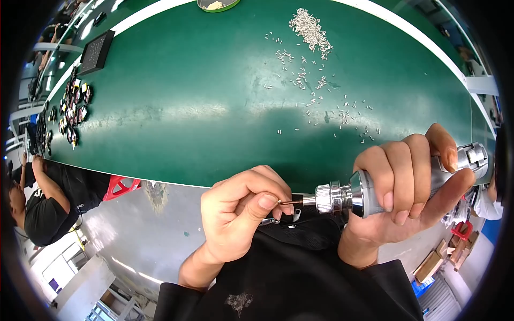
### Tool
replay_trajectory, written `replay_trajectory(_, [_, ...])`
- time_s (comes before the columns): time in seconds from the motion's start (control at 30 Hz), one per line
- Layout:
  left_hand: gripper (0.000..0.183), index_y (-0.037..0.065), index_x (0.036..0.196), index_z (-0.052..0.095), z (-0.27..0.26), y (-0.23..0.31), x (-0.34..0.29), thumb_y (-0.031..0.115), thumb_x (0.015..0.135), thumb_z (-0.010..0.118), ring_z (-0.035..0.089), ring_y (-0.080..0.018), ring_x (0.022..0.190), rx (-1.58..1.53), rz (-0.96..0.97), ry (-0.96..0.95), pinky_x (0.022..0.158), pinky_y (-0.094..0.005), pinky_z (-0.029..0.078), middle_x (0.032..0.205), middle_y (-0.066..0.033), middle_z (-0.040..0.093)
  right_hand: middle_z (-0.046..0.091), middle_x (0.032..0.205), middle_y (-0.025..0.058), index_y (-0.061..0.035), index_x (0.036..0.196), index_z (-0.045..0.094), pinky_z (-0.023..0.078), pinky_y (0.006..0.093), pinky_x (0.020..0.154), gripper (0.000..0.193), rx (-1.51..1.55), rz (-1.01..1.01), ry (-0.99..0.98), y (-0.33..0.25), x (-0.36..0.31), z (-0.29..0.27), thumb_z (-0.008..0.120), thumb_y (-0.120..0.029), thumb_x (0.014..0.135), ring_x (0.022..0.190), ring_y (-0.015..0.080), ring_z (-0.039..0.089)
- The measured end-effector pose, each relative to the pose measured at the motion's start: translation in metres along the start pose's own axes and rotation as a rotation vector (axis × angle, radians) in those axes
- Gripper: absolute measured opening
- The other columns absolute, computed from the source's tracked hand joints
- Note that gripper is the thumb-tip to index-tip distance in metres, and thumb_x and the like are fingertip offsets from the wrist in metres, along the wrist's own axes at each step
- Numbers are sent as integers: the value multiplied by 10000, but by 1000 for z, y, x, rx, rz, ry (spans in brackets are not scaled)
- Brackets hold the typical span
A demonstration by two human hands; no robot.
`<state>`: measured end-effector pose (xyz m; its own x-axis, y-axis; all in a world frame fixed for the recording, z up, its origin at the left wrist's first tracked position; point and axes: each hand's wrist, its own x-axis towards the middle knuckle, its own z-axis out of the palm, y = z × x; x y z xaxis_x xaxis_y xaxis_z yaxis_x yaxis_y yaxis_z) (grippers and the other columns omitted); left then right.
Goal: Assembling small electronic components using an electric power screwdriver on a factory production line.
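Between 8 and 9 o'clock, a co-worker [48, 206] in black, right up against the table edge and partly swallowed by the dark lens rim. Around half past 9, a heap of dark parts [72, 112] along that same edge, too small and jumbled to make out. Up at 10, a shallow black tray [96, 52], kinda fuzzy inside. Back near half past 8, just right of the co-worker, a red seat [122, 187], only partly showing. Then a wide run of green table [176, 107], with decent elbow room out to the middle. Near half past 11, a green bowl [227, 7], chopped off by the top of the frame. Roughly half past 6, left hand [241, 214], pinched by thumb and index finger onto the tip of a slim coppery bit [292, 203] at 5; exact contents of that pinch mostly hidden. Up at 1, a pile of small silvery pieces [310, 33], with strays down to 2, so a bit in the way there. Between 3 and 4, a grey driver tool [364, 197], chrome collar toward the left hand. Just past 3, right hand [407, 184], wrapped snugly around the tool body, hiding a good chunk. Out at 4, brown cartons [431, 262] near the rim.
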<state>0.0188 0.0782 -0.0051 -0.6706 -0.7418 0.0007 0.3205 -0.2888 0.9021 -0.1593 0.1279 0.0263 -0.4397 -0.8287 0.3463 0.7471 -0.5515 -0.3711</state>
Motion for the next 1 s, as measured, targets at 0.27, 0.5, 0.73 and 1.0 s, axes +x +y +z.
replay_trajectory(0.27, [163, -84, 858, 603, -2, -2, 3, 45, 934, 540, 544, -131, 662, 7, -1, 1, 584, -232, 455, 807, -159, 618, 403, 520, -11, -44, 999, 495, 378, 255, 558, 245, 24, -11, 31, 2, 2, -4, 475, -288, 988, 430, 97, 400])
replay_trajectory(0.5, [115, -81, 822, 598, -2, 1, 1, -17, 906, 553, 557, -132, 671, 69, -40, 11, 592, -230, 460, 801, -148, 617, 392, 521, -13, -49, 1012, 494, 375, 262, 560, 245, -14, 2, 18, 1, -3, -7, 468, -292, 991, 440, 104, 404])
replay_trajectory(0.73, [94, -39, 758, 588, 6, -6, 10, -114, 744, 641, 552, -185, 601, 653, 215, 40, 538, -255, 429, 711, -116, 606, 392, 531, -18, -42, 1003, 506, 361, 259, 551, 259, -37, -26, 108, 2, -9, -16, 445, -294, 1001, 452, 91, 400])
replay_trajectory(1.0, [99, -76, 876, 614, -3, -2, 26, 12, 852, 577, 548, -199, 622, 728, 276, -28, 565, -279, 437, 786, -150, 635, 389, 539, -20, -43, 1001, 503, 349, 255, 548, 257, 31, -33, 169, 9, 5, -22, 418, -285, 1010, 458, 84, 387])
